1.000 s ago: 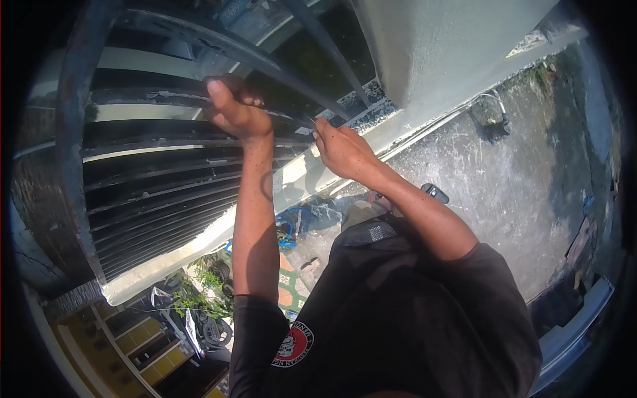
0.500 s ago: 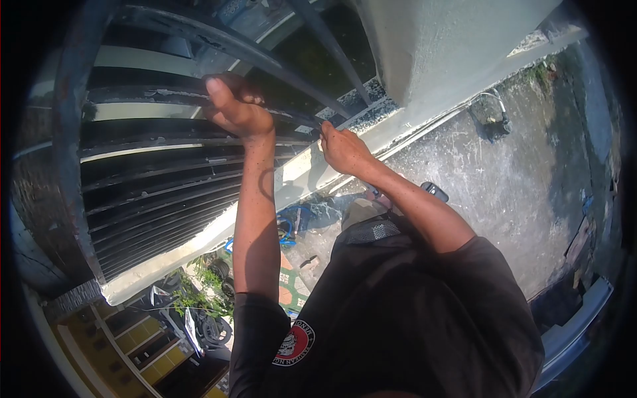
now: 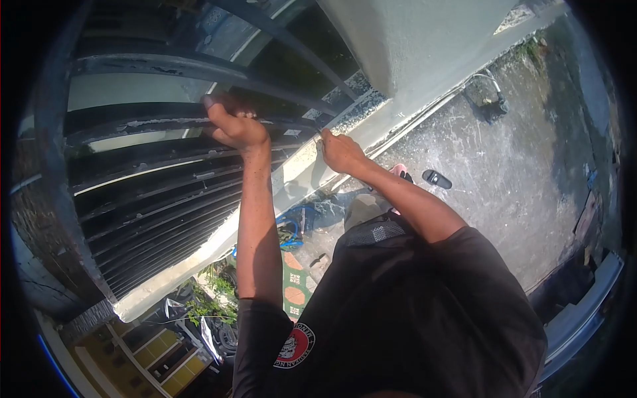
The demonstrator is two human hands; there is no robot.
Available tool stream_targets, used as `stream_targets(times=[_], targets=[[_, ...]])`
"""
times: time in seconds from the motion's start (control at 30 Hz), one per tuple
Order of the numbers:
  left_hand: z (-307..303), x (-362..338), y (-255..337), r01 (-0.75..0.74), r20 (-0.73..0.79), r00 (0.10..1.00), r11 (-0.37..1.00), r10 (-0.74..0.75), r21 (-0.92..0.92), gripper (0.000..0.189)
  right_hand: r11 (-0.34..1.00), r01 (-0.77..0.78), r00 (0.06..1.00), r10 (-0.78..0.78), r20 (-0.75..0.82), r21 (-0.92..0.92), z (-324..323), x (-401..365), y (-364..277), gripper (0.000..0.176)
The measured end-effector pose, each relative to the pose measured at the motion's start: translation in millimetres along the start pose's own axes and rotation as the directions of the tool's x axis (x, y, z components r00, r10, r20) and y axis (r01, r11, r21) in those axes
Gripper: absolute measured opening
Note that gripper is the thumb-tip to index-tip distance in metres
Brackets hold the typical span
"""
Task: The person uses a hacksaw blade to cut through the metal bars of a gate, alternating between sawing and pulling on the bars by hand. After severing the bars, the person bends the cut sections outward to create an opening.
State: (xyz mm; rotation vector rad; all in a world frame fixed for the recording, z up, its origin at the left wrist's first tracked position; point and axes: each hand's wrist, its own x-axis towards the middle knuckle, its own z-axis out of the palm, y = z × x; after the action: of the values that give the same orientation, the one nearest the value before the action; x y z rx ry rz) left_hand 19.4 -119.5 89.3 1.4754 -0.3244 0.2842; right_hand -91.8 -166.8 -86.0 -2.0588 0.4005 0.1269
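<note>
My left hand (image 3: pixel 237 129) is curled round one dark metal bar (image 3: pixel 156 124) of a window grille, its fingers partly hidden behind the bar. Flaking paint shows pale patches along that bar. My right hand (image 3: pixel 342 152) is closed beside the bar's lower end, just over the pale sill (image 3: pixel 304 158). A thin dark piece shows at its fingertips, too small to tell whether it is a tool. Speckled pale flakes (image 3: pixel 358 114) lie on the ledge near the bar ends.
A light wall (image 3: pixel 398 46) rises at upper right. Below are the concrete ground (image 3: pixel 464 199), a black slipper (image 3: pixel 437 179) and a dark lump (image 3: pixel 488 106) by the wall. Blue cord (image 3: pixel 290 229), green plants (image 3: pixel 212 302) and a parked motorbike (image 3: pixel 212 338) are lower left.
The view has shifted slightly, so the grille sits further left and the slipper shows whole. My left hand stays on the bar; my right hand stays closed by the bar's end.
</note>
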Motion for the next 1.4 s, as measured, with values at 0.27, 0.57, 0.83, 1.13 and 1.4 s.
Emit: stream_targets(times=[0.27,0.57,0.83,1.13,1.4], targets=[[-4,-1,-2,-0.041,0.041,0.998,0.999,0.039,0.030,0.041,0.999,0.009,0.999,-0.010,0.036,0.047,-37,-24,-30,0.028],[1,1,-9,-0.052,-0.071,0.996,0.994,0.046,-0.096,0.042,0.982,0.049,0.998,-0.044,-0.034,0.183,-29,-10,-47,0.026],[-4,5,-21,-0.215,-0.097,0.972,0.976,0.216,0.026,0.032,0.989,0.133,0.991,-0.135,0.019,0.059,-54,-24,-76,0.023],[-8,1,-6,-0.160,-0.035,0.986,0.983,0.164,0.094,0.044,0.981,0.179,0.984,-0.180,-0.014,-0.072,-43,-7,-51,0.021],[-6,5,-9,-0.281,-0.061,0.956,0.957,0.285,0.077,0.041,0.991,0.077,0.995,-0.071,0.063,-0.105,-31,4,-32,0.024]])
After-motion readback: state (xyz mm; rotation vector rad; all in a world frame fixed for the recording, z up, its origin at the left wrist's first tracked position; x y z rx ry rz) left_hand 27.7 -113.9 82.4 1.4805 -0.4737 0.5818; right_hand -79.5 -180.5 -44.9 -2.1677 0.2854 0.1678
